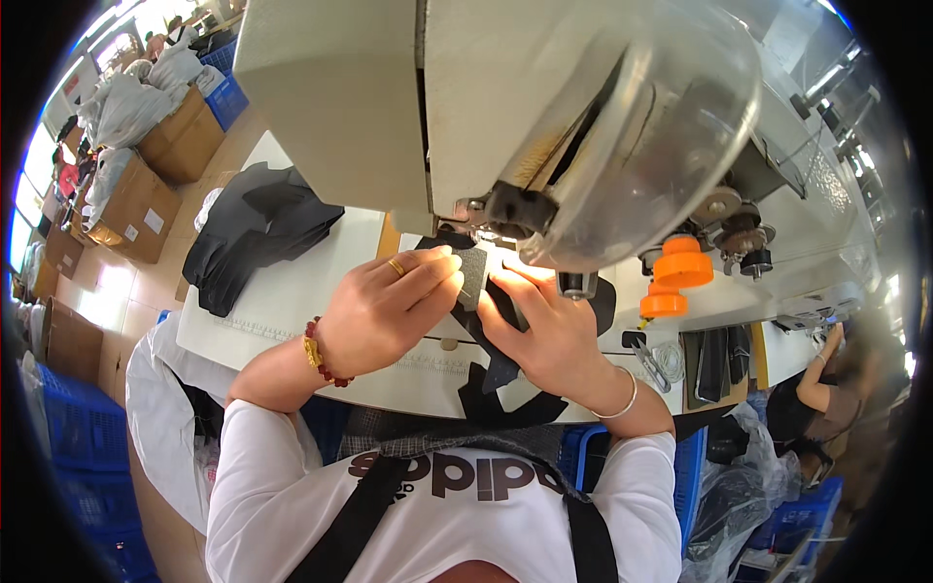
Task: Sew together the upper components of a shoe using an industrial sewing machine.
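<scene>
Under the light at the head of a sewing machine point(330, 107), both my hands work on cut pieces of material. My left hand point(389, 301) is closed, its fingertips pinching the edge of a small grey fabric piece point(471, 264). Close beside it, my right hand point(554, 330) has thumb and fingers bent around a black fabric piece point(501, 367), which hangs toward me. Another curved black cutout point(481, 403) lies at the table's front edge. Machine parts partly hide the needle area and my right fingertips.
A stack of black cut pieces point(258, 233) lies on the left of the table point(364, 243). Orange knobs point(682, 262) stick out at right, above scissors point(649, 360) and coiled cord. Cardboard boxes point(136, 209) and blue crates point(87, 423) stand leftward; another person's arm point(816, 374) shows far right.
</scene>
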